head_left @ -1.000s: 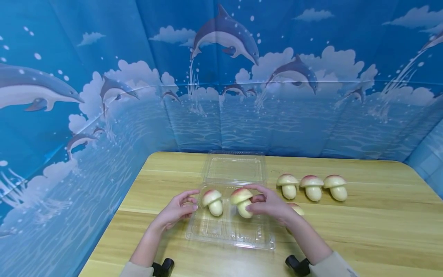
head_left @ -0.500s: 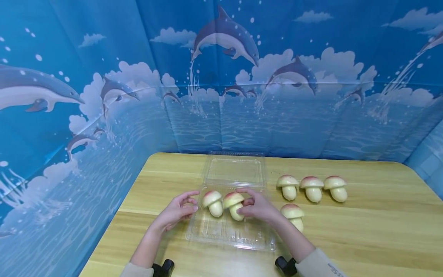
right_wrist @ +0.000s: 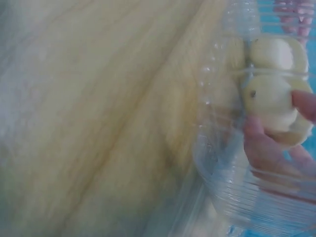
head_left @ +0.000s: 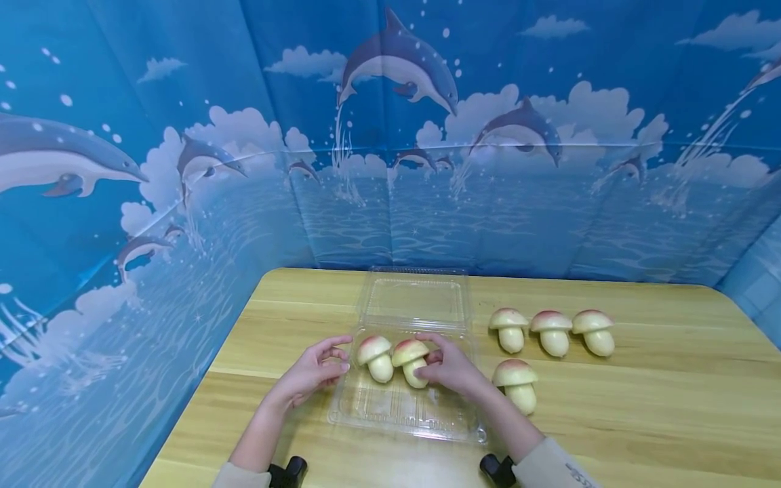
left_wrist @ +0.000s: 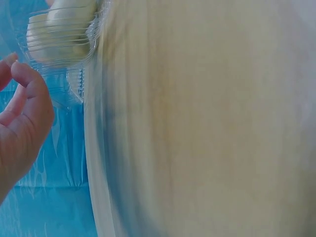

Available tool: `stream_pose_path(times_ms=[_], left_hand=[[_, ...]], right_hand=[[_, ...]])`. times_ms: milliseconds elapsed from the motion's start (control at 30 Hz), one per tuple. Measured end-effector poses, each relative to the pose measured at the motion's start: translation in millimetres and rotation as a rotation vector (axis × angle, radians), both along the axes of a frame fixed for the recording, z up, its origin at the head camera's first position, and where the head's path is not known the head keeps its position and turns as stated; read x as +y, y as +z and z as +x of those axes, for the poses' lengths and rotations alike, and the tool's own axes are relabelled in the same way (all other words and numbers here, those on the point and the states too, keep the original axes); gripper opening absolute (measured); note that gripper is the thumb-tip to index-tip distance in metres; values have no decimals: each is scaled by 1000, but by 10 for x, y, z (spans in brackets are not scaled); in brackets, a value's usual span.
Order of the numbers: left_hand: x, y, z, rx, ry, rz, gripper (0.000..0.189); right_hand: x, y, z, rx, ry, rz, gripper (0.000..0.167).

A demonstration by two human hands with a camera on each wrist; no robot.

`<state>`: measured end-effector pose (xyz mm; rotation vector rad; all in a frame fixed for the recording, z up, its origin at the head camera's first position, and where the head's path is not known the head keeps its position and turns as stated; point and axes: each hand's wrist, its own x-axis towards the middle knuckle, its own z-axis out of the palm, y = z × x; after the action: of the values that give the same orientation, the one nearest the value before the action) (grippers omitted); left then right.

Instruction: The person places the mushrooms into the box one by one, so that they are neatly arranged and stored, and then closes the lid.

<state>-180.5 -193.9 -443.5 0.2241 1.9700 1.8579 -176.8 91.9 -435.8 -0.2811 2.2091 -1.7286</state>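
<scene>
My right hand pinches a cream toy mushroom with a pinkish cap, fingers at its cap and thumb at its stem. This mushroom is in the base of a clear plastic clamshell box, right beside another toy mushroom of the same kind. The right wrist view shows the held mushroom through the box's clear wall, thumb and fingers around it. At the box's left side is my left hand, its fingers loosely bent and holding nothing. In the left wrist view, the left hand's fingertips are apart from the box.
The box's lid lies folded back toward the far table edge. Right of the box, three toy mushrooms form a row, with one more mushroom nearer me. A dolphin-print curtain hangs behind the wooden table.
My right hand has moved left and slightly nearer with its mushroom, bringing it up beside the other one in the box. The left hand has stayed in place.
</scene>
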Motion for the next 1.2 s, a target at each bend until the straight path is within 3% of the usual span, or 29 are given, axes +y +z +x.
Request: stream_pose_path(times_ms=[233, 467, 1200], left_hand=[[5, 0, 12, 5, 0, -4, 58], [0, -10, 12, 11, -2, 2, 58], [4, -24, 4, 5, 3, 8, 57]], right_hand=[[-20, -31, 13, 16, -22, 4, 66], [-41, -91, 17, 93, -43, 55, 62], [-37, -94, 4, 77, -55, 30, 59]])
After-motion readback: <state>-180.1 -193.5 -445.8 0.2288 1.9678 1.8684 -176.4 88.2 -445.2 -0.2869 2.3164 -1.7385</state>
